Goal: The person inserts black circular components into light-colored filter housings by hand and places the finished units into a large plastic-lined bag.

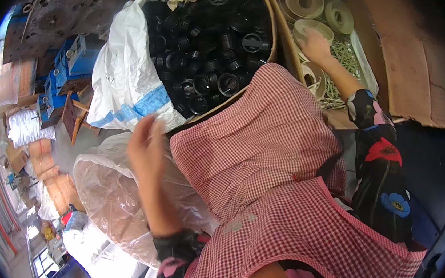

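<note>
My right hand (315,46) reaches into the cardboard box at the upper right. Its fingers are closed at the near rim of a pale translucent plastic ring (314,30); the fingertips are partly hidden. Similar pale rings (304,1) lie beside it, over many small pale green stick-like pieces (342,65). My left hand (147,145) hangs raised near a white woven sack (119,70), its fingers smeared by motion, and I make out nothing held in it. Many black plastic rings (201,86) fill the lined carton in front of me.
A clear plastic bag (111,182) stands below my left hand. Blue machinery (62,78) and a small wooden stool (77,114) are at the left. White sacks (99,256) lie at lower left. A cardboard flap (426,78) juts out at the right.
</note>
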### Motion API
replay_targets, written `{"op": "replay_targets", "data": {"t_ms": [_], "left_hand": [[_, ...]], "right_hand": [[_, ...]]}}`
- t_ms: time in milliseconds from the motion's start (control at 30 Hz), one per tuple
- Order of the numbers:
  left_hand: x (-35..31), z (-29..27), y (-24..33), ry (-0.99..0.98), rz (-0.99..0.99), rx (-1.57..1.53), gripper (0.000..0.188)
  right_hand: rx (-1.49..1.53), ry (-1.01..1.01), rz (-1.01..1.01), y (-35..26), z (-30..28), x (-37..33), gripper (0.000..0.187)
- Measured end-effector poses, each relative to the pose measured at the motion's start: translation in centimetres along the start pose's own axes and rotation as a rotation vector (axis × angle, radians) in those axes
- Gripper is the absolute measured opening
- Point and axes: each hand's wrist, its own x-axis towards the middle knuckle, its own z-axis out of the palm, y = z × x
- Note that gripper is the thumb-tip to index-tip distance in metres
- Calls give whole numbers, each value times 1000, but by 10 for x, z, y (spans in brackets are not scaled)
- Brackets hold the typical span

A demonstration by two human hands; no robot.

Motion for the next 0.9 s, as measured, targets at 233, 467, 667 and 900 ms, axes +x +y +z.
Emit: {"op": "replay_targets", "data": {"t_ms": [233,467,667,900], "left_hand": [[91,175,-50,-248,-220,546,57],[105,185,-78,89,-407,82,50],[115,167,-69,204,-304,-156,49],[124,171,-65,225,-208,-165,61]], "right_hand": [[-238,-450,-23,74,60,9,34],[373,81,125,33,-20,-30,26],[651,162,-238,-98,-123,-25,25],[494,35,-849,-202,-170,-81,25]]}}
